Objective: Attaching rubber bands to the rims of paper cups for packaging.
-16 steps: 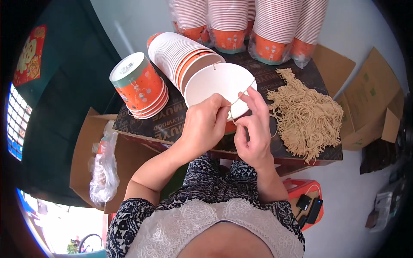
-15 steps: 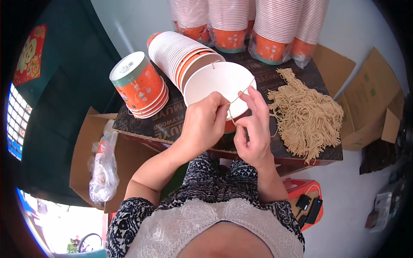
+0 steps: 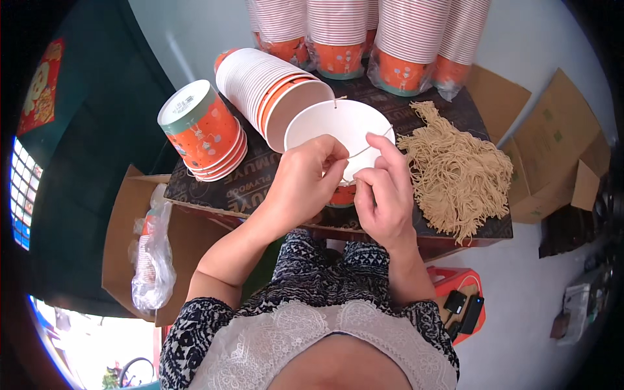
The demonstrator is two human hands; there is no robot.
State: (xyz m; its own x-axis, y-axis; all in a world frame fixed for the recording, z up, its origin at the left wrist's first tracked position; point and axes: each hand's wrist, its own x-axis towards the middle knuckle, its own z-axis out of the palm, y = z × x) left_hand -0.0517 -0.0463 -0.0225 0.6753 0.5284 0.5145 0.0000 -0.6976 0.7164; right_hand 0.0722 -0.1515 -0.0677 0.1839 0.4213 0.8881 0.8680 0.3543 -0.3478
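Note:
A white-lined orange paper bucket (image 3: 323, 123) stands mouth up near the table's front edge. A knotted bit of string shows at its far rim. A thin tan string (image 3: 359, 153) runs across the mouth between my hands. My left hand (image 3: 311, 174) pinches it between thumb and fingers at the near left of the rim. On the near right, my right hand (image 3: 386, 190) is also pinched on the string, its forefinger raised and curled. Behind lies a nested stack of buckets (image 3: 270, 91) on its side. To the right rests a heap of cut tan strings (image 3: 458, 172).
Several upside-down orange buckets (image 3: 205, 133) are stacked at the table's left. Bagged bucket stacks (image 3: 406, 49) line the wall. Cardboard boxes (image 3: 552, 149) stand right of the dark table (image 3: 250, 188); another box (image 3: 120, 240) is at left. A red stool (image 3: 465, 286) holds black devices.
Both hands stay at the near rim. My right forefinger has drawn back and curled, and the string's loop between the hands looks smaller. The whole view has shifted slightly.

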